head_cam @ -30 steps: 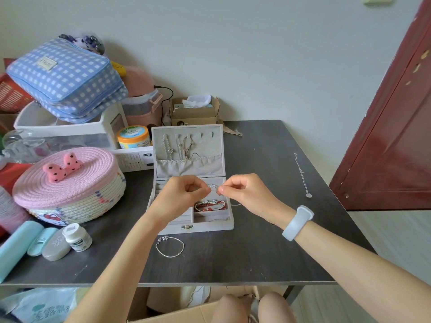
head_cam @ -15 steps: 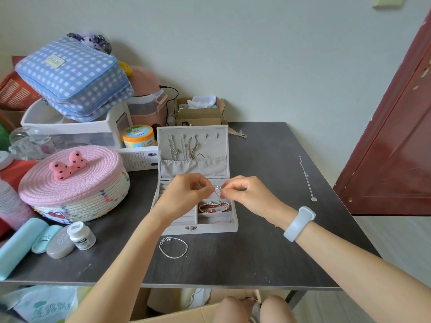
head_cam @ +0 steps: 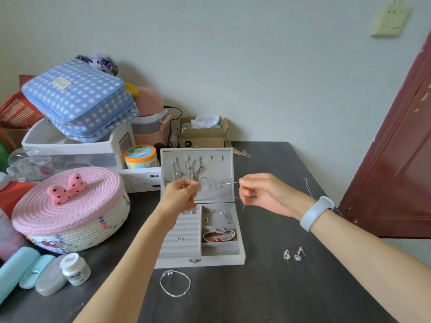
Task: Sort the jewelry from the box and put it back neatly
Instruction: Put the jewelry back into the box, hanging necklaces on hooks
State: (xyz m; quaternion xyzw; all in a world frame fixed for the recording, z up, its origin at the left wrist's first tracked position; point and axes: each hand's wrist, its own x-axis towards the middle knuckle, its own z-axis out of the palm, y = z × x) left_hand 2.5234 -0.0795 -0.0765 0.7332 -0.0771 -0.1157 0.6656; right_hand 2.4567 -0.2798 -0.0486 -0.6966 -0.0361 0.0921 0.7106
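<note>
A grey jewelry box (head_cam: 242, 255) stands open mid-table, with several chains hung in its lid (head_cam: 224, 155). My left hand (head_cam: 180, 194) and my right hand (head_cam: 258, 192) each pinch one end of a thin silver chain (head_cam: 219, 183) stretched level in front of the lid. Inside the tray lie a silver bangle (head_cam: 218, 216), red bead bracelets (head_cam: 218, 236) and a small stud (head_cam: 179, 238) in the ring rolls. A silver bracelet (head_cam: 175, 283) lies on the table before the box. Two silver earrings (head_cam: 292, 255) lie to its right, and a necklace (head_cam: 308, 186) near the right edge.
A pink woven lidded basket (head_cam: 70, 206) with a bow stands at left. Before it are cases and a small white bottle (head_cam: 75, 269). Behind are a clear bin with a blue checked bag (head_cam: 79, 99), an orange-lidded jar (head_cam: 140, 156) and a cardboard box (head_cam: 201, 134). A red door (head_cam: 396, 159) is at right.
My hands have drawn apart and risen, pulling the chain out into a taut line before the lid. The view has tipped down, showing more of the table's front.
</note>
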